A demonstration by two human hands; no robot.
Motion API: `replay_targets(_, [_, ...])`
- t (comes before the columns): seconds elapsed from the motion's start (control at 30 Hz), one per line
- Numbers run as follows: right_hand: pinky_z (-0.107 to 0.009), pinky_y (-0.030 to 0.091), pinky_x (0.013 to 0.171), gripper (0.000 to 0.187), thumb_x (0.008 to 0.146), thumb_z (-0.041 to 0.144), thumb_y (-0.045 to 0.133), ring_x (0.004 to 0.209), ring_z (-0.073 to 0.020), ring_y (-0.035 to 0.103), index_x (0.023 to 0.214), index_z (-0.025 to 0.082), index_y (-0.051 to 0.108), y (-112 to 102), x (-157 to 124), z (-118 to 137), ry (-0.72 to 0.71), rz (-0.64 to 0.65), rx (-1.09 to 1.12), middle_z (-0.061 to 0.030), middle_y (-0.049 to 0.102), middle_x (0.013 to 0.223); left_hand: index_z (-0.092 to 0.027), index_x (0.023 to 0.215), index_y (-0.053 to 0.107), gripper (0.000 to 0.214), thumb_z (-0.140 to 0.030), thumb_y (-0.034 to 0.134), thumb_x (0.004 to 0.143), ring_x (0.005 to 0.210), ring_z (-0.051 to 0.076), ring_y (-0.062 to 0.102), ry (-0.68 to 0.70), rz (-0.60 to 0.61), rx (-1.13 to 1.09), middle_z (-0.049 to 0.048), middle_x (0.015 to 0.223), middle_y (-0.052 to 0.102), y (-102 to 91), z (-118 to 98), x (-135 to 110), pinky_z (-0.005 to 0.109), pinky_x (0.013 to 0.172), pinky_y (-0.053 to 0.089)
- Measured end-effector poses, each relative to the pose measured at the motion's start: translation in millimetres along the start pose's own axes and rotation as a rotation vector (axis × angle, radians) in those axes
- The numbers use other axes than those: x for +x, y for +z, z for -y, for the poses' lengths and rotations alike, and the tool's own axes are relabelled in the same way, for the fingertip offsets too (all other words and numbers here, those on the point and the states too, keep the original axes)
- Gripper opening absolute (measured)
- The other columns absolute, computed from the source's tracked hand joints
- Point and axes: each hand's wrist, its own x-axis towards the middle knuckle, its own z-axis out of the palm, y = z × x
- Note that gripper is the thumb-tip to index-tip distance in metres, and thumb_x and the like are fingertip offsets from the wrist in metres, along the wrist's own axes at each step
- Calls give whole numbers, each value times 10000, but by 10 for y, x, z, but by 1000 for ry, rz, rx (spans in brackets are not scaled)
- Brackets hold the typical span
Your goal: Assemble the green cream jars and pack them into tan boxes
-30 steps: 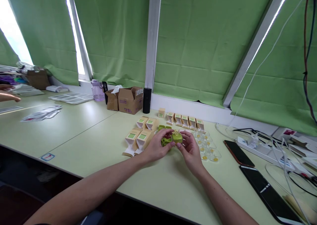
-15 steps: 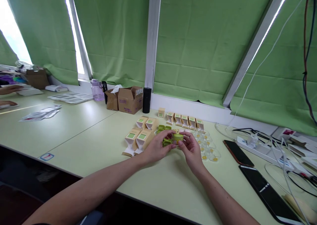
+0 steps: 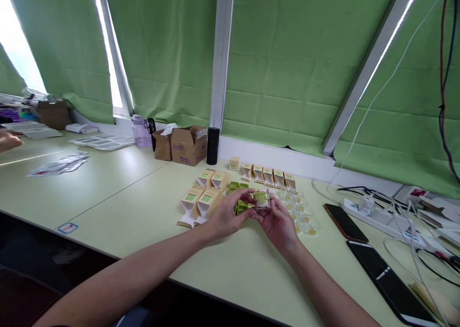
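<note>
A small clear box with a green lid [image 3: 262, 200] is held up between my two hands, just above the table. My right hand [image 3: 279, 224] grips it from the right and below. My left hand [image 3: 230, 213] closes on its left edge with fingertips and thumb. Behind my left fingers sit several green lids or cups [image 3: 237, 187], partly hidden. Clear plastic pieces with yellow centres [image 3: 297, 207] lie in rows just beyond my right hand. Left of my left hand stand open kraft cartons with green labels [image 3: 206, 200].
More small cartons [image 3: 268, 174] line the back, near a black bottle [image 3: 213, 145] and a cardboard box [image 3: 189, 145]. At right lie two phones [image 3: 345, 222] and a power strip [image 3: 381, 221] with cables. Another person's hand [image 3: 10, 140] shows at far left.
The green-lidded box has turned and shifted slightly right, and my right hand now cups it from below. At far left the other person's hands have moved; only one shows now.
</note>
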Motion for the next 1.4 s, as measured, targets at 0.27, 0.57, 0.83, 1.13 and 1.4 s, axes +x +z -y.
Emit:
replay_targets(0.27, [-413,630,768,368,885,538,802,839,-224,760,1166,316,719,0,-17,22,18,-1,26,-36,804,1067,-198,1365,602,463,-350,746,952,1077,244,714,-62,-4,-56,111,1196,730,0,-12,15,426,983,613])
replay_targets(0.57, [-333,599,736,609,754,457,942,906,-220,715,1265,297,650,69,-80,96,-118,-98,-213,-44,781,1087,-218,1397,597,590,-443,821,899,1125,258,692,-198,43,-151,122,1280,701,11,0,49,421,1002,591])
replay_targets(0.83, [-381,606,860,605,774,451,929,1135,-277,696,1291,320,642,31,-71,71,-194,-64,-294,-79,761,1209,-226,1362,639,544,-244,832,853,1230,281,659,-243,92,-238,131,1392,653,43,10,65,446,1058,574])
replay_targets(1.13, [-341,528,724,411,856,560,787,911,-219,639,1107,240,721,-55,0,142,-314,-311,-300,-84,732,1072,-228,1329,614,490,-190,786,871,1290,291,608,-22,213,60,118,1360,634,-40,-14,4,499,1138,509])
replay_targets(1.4, [-303,482,646,410,811,550,813,860,-205,597,1054,229,734,-69,25,147,-329,-367,-300,-72,705,995,-206,1246,644,440,-272,822,849,1193,307,574,43,417,404,111,1262,640,-55,-180,-22,477,1075,488])
